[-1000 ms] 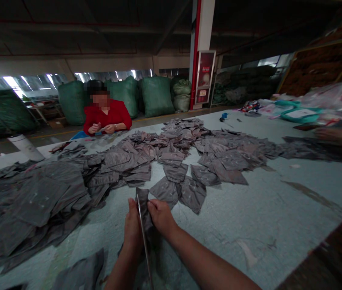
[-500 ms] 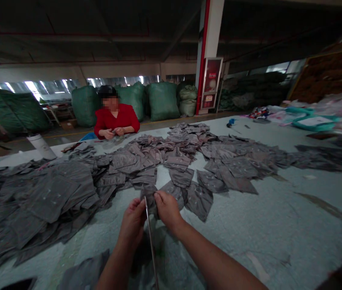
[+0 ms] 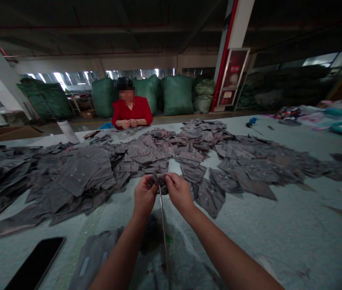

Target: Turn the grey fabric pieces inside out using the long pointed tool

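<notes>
Left hand (image 3: 144, 196) and right hand (image 3: 179, 191) close together above the table (image 3: 280, 229). Fingers (image 3: 168, 177) of both hands curl inward, pinching a bunched piece of grey fabric (image 3: 160, 184) between them; neither hand is open. A thin metal rod (image 3: 164, 237) runs downward from the fabric, its upper end hidden in the folds. Loose fabric pieces (image 3: 77, 173) lie spread beyond the hands; a phone (image 3: 36, 264) lies at lower left.
</notes>
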Demonstrator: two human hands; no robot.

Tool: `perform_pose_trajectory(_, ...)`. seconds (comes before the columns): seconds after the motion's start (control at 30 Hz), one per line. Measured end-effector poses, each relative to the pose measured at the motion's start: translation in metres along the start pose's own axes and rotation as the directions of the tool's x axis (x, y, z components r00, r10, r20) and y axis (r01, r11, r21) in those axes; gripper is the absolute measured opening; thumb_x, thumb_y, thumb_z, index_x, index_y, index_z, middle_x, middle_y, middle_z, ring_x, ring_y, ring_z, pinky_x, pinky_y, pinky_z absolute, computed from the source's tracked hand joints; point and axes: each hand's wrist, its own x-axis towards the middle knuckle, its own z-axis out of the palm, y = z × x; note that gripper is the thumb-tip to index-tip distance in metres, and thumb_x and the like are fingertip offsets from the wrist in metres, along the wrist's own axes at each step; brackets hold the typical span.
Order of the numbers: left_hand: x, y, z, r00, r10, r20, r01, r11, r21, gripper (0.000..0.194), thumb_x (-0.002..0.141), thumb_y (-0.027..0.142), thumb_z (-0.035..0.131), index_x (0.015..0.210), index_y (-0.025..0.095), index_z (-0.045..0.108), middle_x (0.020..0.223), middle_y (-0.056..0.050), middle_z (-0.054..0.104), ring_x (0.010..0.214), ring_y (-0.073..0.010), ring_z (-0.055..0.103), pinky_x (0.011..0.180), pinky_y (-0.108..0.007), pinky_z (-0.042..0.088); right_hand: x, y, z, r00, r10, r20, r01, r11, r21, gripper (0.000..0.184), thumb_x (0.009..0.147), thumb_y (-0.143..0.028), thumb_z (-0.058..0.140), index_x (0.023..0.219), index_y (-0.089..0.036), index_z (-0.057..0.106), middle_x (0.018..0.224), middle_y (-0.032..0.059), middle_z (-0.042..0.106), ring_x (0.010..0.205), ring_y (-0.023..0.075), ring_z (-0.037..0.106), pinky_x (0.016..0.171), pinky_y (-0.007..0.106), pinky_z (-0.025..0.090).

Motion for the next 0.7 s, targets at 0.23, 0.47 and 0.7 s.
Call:
perform_pose_trajectory(0.23, -0.024, -0.007, 0.000, 0.993, 0.117, -0.012, -0.115, 0.984, 0.137, 0.013, 0.061, 0.019, 0.066, 0.073, 0.019, 0.060, 0.071, 0.001, 0.059, 0.068, -0.0138, 0.053, 0.067, -0.023, 0.040, -0.015, 0.002, -0.005, 0.991, -0.130, 0.010, 0.129, 0.989, 0.072, 0.021, 0.083, -0.021, 0.043, 0.092, -0.017, 0.063, 0.087, 0.0053, 0.064, 0.084, 0.0154, 0.058, 0.077, 0.025, 0.044)
perform_pose_trajectory(0.47, -0.030, 0.002, 0.002, 0.998, 0.053, -0.029, -0.053, 0.999, -0.001, 0.017, 0.070, 0.026, 0.061, 0.084, 0.018, 0.055, 0.076, 0.000, 0.061, 0.070, -0.0134, 0.055, 0.067, -0.023, 0.043, -0.017, -0.015, -0.013, 0.985, -0.171, 0.027, 0.169, 0.982, 0.084, 0.021, 0.085, -0.019, 0.043, 0.094, -0.019, 0.062, 0.089, 0.0039, 0.063, 0.086, 0.0144, 0.057, 0.078, 0.026, 0.044)
perform_pose_trajectory(0.7, -0.049, 0.003, 0.005, 0.984, 0.047, -0.173, -0.033, 0.996, 0.085, 0.013, 0.071, 0.027, 0.060, 0.079, 0.017, 0.060, 0.071, 0.000, 0.063, 0.067, -0.0134, 0.056, 0.064, -0.021, 0.043, -0.027, -0.020, -0.008, 0.976, -0.218, -0.014, 0.218, 0.972, 0.092, 0.021, 0.084, -0.018, 0.044, 0.095, -0.019, 0.062, 0.091, 0.0052, 0.064, 0.087, 0.0153, 0.057, 0.079, 0.028, 0.046)
